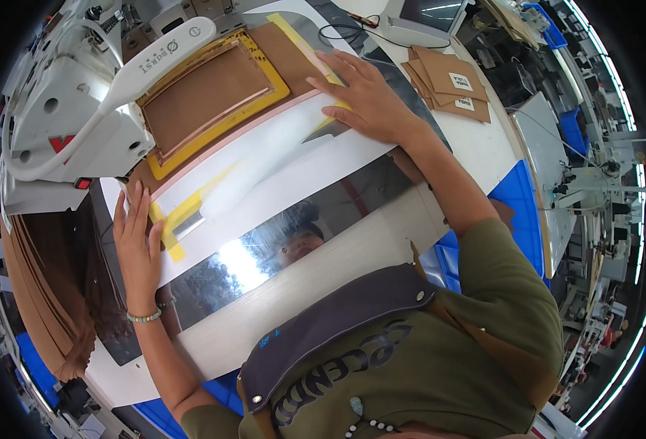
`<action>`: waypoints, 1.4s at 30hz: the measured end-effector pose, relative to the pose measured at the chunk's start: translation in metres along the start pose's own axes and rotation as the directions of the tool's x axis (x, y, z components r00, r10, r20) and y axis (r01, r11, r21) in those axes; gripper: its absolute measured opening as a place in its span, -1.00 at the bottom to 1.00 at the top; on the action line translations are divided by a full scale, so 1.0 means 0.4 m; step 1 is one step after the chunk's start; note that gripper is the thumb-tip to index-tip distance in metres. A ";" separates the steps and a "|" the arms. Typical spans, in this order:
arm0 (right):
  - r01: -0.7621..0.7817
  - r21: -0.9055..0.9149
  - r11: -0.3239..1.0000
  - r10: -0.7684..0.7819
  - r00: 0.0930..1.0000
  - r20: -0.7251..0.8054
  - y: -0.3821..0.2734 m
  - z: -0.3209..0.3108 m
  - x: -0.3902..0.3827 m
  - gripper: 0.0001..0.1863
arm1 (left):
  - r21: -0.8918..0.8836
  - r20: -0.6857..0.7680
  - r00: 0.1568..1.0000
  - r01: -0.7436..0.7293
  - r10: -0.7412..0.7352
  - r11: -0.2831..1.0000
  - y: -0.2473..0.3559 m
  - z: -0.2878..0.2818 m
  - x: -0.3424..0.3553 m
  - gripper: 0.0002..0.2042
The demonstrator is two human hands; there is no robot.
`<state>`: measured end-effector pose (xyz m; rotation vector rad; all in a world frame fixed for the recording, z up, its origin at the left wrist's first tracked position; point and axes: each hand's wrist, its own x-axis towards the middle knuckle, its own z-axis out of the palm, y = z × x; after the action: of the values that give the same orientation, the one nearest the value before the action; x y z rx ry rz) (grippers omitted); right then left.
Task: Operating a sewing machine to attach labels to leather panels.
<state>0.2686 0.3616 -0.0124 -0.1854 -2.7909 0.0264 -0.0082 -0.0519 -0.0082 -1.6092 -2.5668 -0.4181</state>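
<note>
1. The left hand (137,230) lies flat, fingers straight and near each other, at the left end of the brown sheet (293,62), its thumb by the yellow tape (184,211).
2. The right hand (363,95) is spread wide over the sheet's right end, fingertips at the tape there.
3. The brown sheet lies tilted between the hands, its left end beside the white machine (52,124); a yellow frame (280,86) rests on it.
4. White paper (279,205) shows along the sheet's near side, above a shiny metal plate (206,293).
5. Brown packets (447,77) lie overlapping on the tabletop (476,154), beyond the right hand.
6. A blue bin (520,212) stands near the right elbow.
</note>
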 end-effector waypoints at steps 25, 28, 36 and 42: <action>-0.009 -0.025 1.000 0.010 0.999 0.043 0.005 0.018 0.000 -0.45 | 0.191 -0.022 1.000 0.017 -0.013 0.981 0.003 -0.019 -0.004 -0.50; -0.006 -0.054 0.999 0.009 0.999 0.051 0.015 0.013 0.000 -0.47 | 0.165 -0.057 0.998 0.001 0.009 0.986 0.006 -0.018 -0.005 -0.49; -0.116 0.072 0.991 0.108 0.989 0.097 0.002 -0.004 -0.005 -0.50 | 0.131 -0.105 0.991 0.098 -0.084 0.987 0.006 -0.009 -0.013 -0.51; -0.093 0.060 0.994 0.088 0.993 0.082 -0.003 -0.007 -0.005 -0.50 | 0.072 -0.131 0.988 0.086 -0.076 0.994 -0.009 -0.010 -0.021 -0.51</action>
<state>0.2711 0.3600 -0.0105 -0.3011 -2.8541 0.1474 -0.0078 -0.0618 -0.0068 -1.4093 -2.5257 -0.4091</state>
